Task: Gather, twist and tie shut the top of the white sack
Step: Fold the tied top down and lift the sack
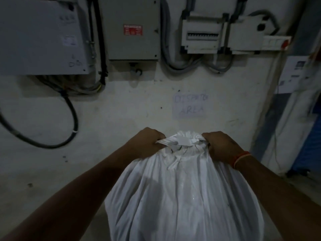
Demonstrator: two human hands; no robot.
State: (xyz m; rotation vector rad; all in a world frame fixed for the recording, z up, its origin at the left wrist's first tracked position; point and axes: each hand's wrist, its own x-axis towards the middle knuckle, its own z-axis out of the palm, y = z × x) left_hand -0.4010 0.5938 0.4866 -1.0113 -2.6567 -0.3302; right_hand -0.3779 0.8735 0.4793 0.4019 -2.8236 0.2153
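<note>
The sack (184, 202) stands upright on the floor (52, 171) in front of the wall (121, 101), filling the lower middle of the view between the person's forearms. Its top is already gathered into a tight, puckered neck (182, 144), with folds of white cloth running down from it over the bulging body.

The left hand (145, 143) is clamped on a flattened tail of cloth coming out of the neck's left side. The right hand (220, 146), with an orange band (241, 159) at the wrist, is curled tight against the neck's right side; it appears to grip the other tail, though the fingers hide it. The two hands are set apart, one on each side.

Judging by this, gathering and twisting are done and the tying step is in hand: a knot seems to be being drawn tight. The next move likely calls for an even outward pull on both tails, then perhaps a second crossing to lock it.

What the sack holds cannot be seen; its rounded, full shape suggests soft bulk inside.

Grey electrical boxes (133, 28) and cables (73, 119) hang on the wall above.
</note>
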